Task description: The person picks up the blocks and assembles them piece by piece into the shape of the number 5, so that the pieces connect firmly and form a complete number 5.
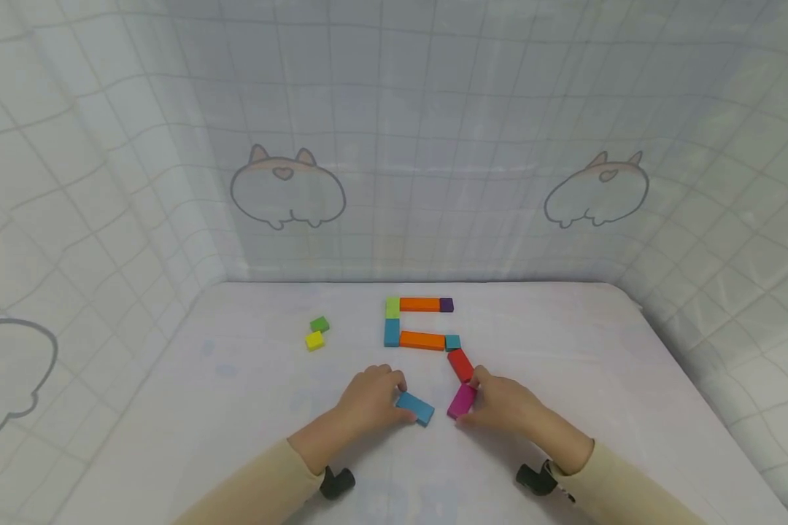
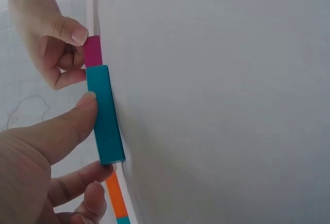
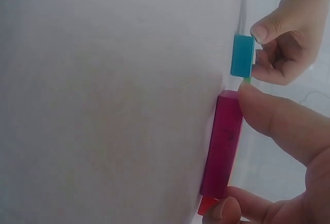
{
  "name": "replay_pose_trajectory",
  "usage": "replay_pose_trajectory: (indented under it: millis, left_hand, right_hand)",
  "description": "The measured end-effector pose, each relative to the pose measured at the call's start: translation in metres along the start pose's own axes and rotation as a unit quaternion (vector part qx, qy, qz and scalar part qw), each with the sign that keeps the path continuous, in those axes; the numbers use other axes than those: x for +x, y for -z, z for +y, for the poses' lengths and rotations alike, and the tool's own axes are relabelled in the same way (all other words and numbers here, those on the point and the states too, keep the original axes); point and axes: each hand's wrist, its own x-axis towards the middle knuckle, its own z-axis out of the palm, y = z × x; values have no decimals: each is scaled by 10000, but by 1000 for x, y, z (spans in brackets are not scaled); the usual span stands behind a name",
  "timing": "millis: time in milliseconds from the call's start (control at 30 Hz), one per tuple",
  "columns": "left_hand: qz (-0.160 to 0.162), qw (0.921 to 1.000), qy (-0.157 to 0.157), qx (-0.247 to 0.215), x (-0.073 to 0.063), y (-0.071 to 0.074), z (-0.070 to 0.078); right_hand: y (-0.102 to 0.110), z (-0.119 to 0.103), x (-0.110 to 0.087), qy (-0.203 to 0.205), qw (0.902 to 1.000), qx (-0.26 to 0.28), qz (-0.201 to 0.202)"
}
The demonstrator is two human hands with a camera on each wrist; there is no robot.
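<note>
My left hand [image 1: 371, 399] pinches a blue rectangular block [image 1: 415, 408] by its ends, thumb at the near end in the left wrist view. Just right of it, across a small gap, a magenta block [image 1: 462, 402] lies tilted between the thumb and fingers of my right hand [image 1: 504, 403]. Above the magenta block sits a slanted red block [image 1: 460, 364], with the right fingertips close to its lower end. A small teal block [image 1: 452, 343] stands at the red block's upper end. Leftward from there runs an orange bar [image 1: 422, 340] to an upright blue block [image 1: 392, 332].
Farther back, a lime block [image 1: 392, 307], another orange bar [image 1: 419, 305] and a purple block [image 1: 446, 305] join in a row. A green block [image 1: 319, 324] and a yellow block [image 1: 314, 340] lie to the left. Gridded cloth walls surround the white tabletop [image 1: 565, 328].
</note>
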Motion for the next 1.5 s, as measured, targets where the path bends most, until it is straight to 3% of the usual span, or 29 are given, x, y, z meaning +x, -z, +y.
replay_pose_trajectory:
  millis: [333,1500]
  left_hand:
    - [13,9998,185,1,2,-3,5]
    - [13,9997,252,-5,-3,-3,14]
  right_hand:
    - [0,-2,-1,-62,10000,1,50]
    - [-7,-10,0,-130,9993,-167,295]
